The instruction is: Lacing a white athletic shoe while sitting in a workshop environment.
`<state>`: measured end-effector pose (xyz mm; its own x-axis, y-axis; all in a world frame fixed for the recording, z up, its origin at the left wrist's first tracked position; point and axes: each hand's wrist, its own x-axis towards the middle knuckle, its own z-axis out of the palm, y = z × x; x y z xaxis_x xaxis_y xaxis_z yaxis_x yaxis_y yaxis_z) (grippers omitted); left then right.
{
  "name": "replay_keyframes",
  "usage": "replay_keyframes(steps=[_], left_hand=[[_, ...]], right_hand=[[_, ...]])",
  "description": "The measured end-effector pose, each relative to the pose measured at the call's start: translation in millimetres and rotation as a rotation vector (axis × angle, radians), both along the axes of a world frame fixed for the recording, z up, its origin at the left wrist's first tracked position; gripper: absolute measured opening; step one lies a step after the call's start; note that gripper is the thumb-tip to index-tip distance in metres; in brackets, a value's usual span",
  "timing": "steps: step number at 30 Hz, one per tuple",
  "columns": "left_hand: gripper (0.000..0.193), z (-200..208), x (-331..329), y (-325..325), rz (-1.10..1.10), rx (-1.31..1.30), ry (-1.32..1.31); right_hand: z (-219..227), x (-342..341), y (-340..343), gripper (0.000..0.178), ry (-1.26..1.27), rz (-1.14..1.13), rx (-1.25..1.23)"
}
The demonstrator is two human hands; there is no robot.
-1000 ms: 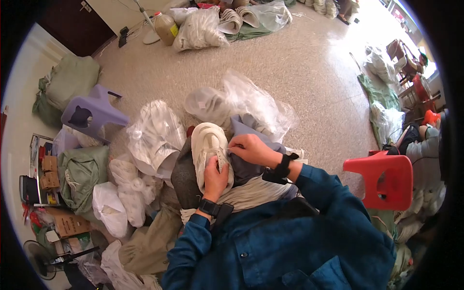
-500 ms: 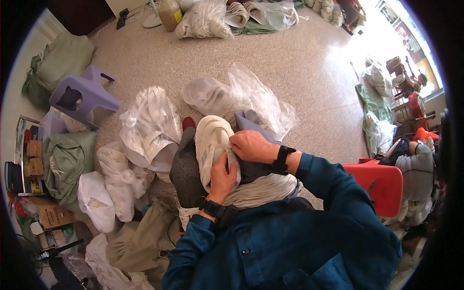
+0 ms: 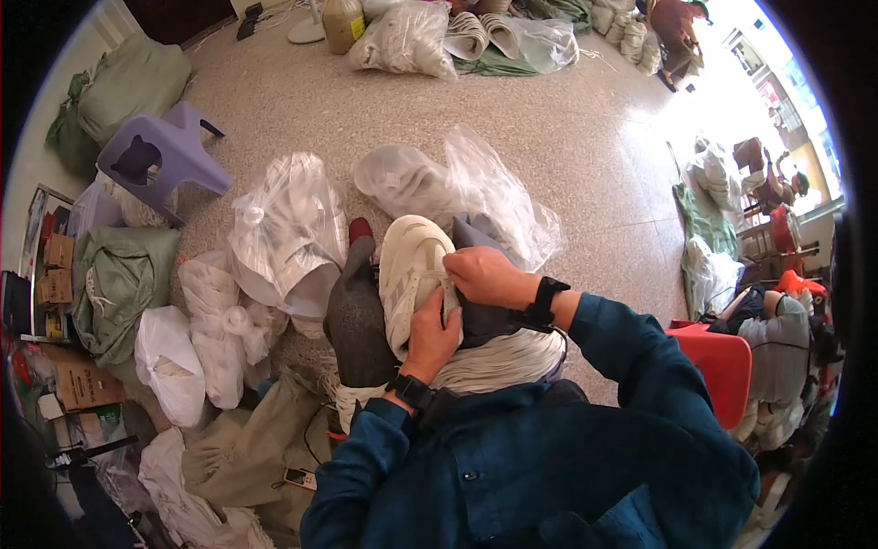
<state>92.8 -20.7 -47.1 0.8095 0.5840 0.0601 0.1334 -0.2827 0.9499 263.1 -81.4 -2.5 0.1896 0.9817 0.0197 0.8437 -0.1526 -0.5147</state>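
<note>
Above the lap, in the head view, holds a cream shoe [image 3: 401, 274] with the left hand [image 3: 430, 342], grasping its nearer part with the thumb spread from the forefinger. Holds the right hand [image 3: 492, 277] at the shoe's right edge, with fingers curled in and pinched together; cannot tell what lies between their tips. Wears a dark band on both wrists, below dark blue sleeves [image 3: 622, 343]. Has a bundle of pale laces [image 3: 503, 359] across the lap, just behind the shoe. Faces a filled clear plastic bag [image 3: 285, 224] to the left of the shoe and a second clear bag [image 3: 498, 206] beyond it, both on the speckled floor [image 3: 604, 165]. Shows also a purple stool [image 3: 187, 160] farther left, a white bag [image 3: 172, 361] nearer, and a red stool [image 3: 722, 371] beside the right sleeve
</note>
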Motion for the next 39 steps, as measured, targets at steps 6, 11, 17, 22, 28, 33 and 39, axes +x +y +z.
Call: replay_keyframes(steps=[6,11,17,22,28,33,39], left_hand=[[0.045,3,-1,1,-0.005,-0.015,0.089],[0.046,-1,-5,1,-0.012,-0.080,-0.003],[0.051,6,-9,6,-0.078,-0.081,0.015],[0.055,33,-23,9,-0.240,-0.102,0.181],[0.044,18,-33,15,-0.126,-0.220,0.113],[0.033,0,-21,25,-0.061,-0.676,0.145],[0.023,-8,-8,32,-0.047,-0.582,0.217]], right_hand=[[0,2,8,0.013,-0.068,0.064,-0.027],[4,1,-2,0.012,0.248,-0.120,0.066],[-9,-15,6,0.015,0.003,-0.086,0.116],[5,-12,-2,0.027,-0.070,-0.036,-0.023],[28,-24,14,0.038,-0.204,0.007,-0.304],[15,-12,17,0.031,-0.179,0.094,-0.351],[4,-5,5,0.025,-0.123,0.091,-0.245]])
